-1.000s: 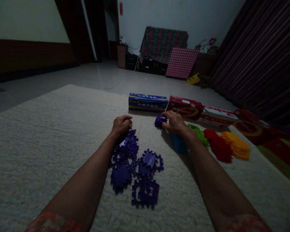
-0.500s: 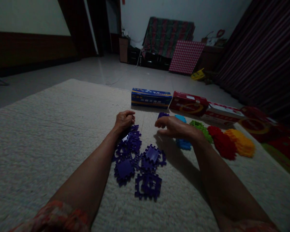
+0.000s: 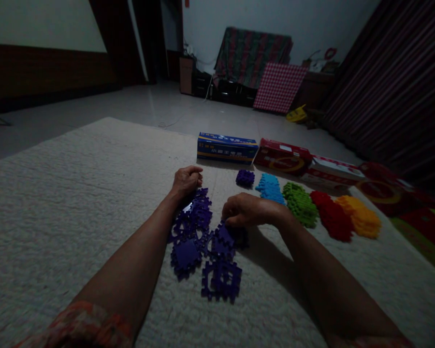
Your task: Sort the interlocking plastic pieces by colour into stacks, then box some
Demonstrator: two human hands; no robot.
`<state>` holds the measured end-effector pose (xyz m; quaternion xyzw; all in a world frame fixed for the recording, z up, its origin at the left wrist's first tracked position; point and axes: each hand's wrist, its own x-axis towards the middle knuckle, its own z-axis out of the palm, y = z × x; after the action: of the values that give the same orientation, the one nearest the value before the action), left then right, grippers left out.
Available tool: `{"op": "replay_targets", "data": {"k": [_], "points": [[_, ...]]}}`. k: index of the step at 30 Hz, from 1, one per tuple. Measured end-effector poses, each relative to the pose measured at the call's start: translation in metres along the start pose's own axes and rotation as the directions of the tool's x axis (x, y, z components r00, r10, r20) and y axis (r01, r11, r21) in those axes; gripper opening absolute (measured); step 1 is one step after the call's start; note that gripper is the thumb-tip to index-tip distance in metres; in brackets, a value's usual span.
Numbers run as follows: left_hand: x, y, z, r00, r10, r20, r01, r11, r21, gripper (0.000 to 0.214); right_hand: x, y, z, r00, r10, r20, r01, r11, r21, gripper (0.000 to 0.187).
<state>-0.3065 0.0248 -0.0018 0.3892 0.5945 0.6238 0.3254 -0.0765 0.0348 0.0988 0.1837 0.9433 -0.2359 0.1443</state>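
Interlocking purple plastic tiles lie in a loose heap [image 3: 197,217] on the pale mat, some solid and some with cut-out middles. At the heap's far end my left hand [image 3: 188,180] rests with curled fingers; whatever they may hold is hidden. My right hand [image 3: 245,209] reaches down with bent fingers, thumb and fingertips closed at the far edge of a solid purple tile [image 3: 224,236]. Nearer to me lie another solid tile [image 3: 187,253] and a hollow-patterned tile [image 3: 222,280]. A small purple stack [image 3: 245,178] stands beyond my right hand.
To the right sit piles of light blue [image 3: 270,188], green [image 3: 300,204], red [image 3: 332,215] and yellow [image 3: 358,216] tiles. Behind them stand a blue box [image 3: 227,149], a red box [image 3: 282,156] and a white-and-red box [image 3: 334,171], along the pale mat [image 3: 94,193].
My right hand has come toward me and down, from near the purple stack and blue pile to the tile in the heap. My left hand has stayed in place.
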Motion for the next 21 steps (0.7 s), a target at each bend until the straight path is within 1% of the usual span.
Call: {"op": "replay_targets", "data": {"k": [3,5,7,8,10,12,14,15,16,18,21], "points": [[-0.002,0.002,0.001,1.000,-0.018,-0.018,0.018,1.000,-0.019,0.028,-0.003,0.007,-0.004,0.999,-0.030,0.027,0.025,0.985,0.173,0.016],[-0.002,0.003,0.002,1.000,-0.022,-0.022,0.021,0.999,-0.027,0.027,-0.007,0.011,-0.008,0.997,-0.069,0.020,0.059,0.946,0.319,0.014],[-0.001,0.003,0.002,1.000,-0.024,-0.019,0.024,0.999,-0.027,0.026,-0.012,0.013,-0.013,0.995,-0.075,-0.059,0.092,0.908,0.408,0.015],[-0.001,0.002,0.002,1.000,-0.025,-0.017,0.025,0.999,-0.026,0.026,-0.013,0.013,-0.015,0.991,-0.050,-0.122,0.097,0.904,0.416,0.014],[-0.001,0.002,0.001,1.000,-0.028,-0.015,0.027,0.999,-0.025,0.026,-0.012,0.013,-0.016,0.964,0.028,-0.263,0.068,0.935,0.349,0.010],[-0.001,0.002,0.001,0.999,-0.030,-0.016,0.029,0.999,-0.019,0.026,-0.008,0.012,-0.014,0.917,0.081,-0.391,-0.007,0.982,0.187,0.003],[-0.001,0.002,0.001,0.999,-0.028,-0.022,0.027,1.000,-0.011,0.027,-0.002,0.011,-0.010,0.877,0.087,-0.473,-0.099,0.995,0.000,0.007],[-0.001,0.002,0.001,0.999,-0.027,-0.025,0.027,1.000,-0.007,0.027,0.001,0.011,-0.007,0.867,0.086,-0.492,-0.139,0.988,-0.073,0.009],[-0.001,0.003,0.002,0.999,-0.028,-0.028,0.027,1.000,-0.003,0.027,0.002,0.011,-0.005,0.864,0.084,-0.497,-0.168,0.978,-0.126,0.010],[-0.002,0.004,0.002,0.999,-0.035,-0.027,0.035,0.999,-0.001,0.027,0.003,0.011,-0.002,0.878,0.088,-0.471,-0.196,0.963,-0.185,0.013],[-0.002,0.004,0.002,0.999,-0.035,-0.022,0.035,0.999,-0.004,0.028,-0.002,0.008,-0.001,0.930,0.129,-0.344,-0.208,0.957,-0.202,0.017]]}}
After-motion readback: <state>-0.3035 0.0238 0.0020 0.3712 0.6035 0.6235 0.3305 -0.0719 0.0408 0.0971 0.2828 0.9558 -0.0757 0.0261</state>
